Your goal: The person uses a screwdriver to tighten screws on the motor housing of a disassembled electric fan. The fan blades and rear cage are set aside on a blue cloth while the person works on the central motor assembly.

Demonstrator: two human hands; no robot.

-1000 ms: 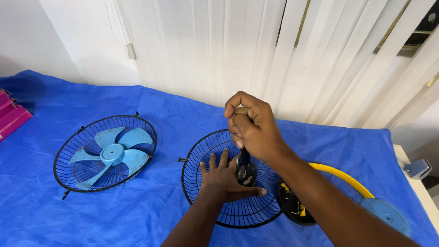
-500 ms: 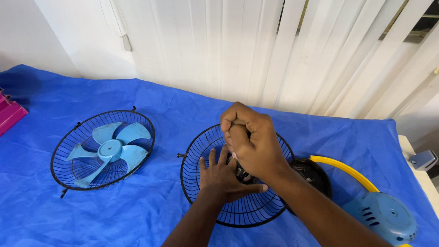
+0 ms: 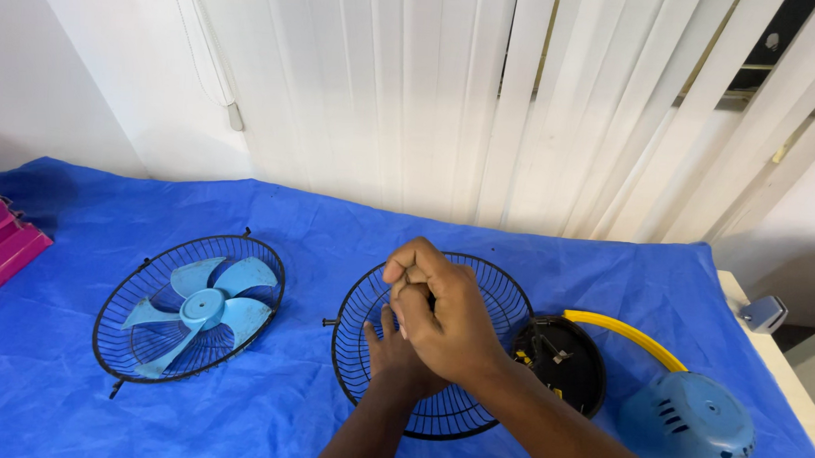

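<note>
Black wire grille (image 3: 478,287), light-blue fan blade (image 3: 204,307), blue tablecloth (image 3: 316,216), yellow stand arm (image 3: 627,335).

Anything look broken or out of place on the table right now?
Nothing looks broken or spilled. The fan is simply apart: blue blade lies in one black grille, both hands work over the other grille, and the motor housing lies sideways at the right.

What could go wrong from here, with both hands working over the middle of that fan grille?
1. The right hand hides whatever it pinches, so a small part might drop through the black fan grille onto the blue sheet unnoticed.
2. The left hand lies flat on the wires; hard pressing could bend them.
3. The right forearm passes close to the exposed black motor housing and may knock it.
</note>
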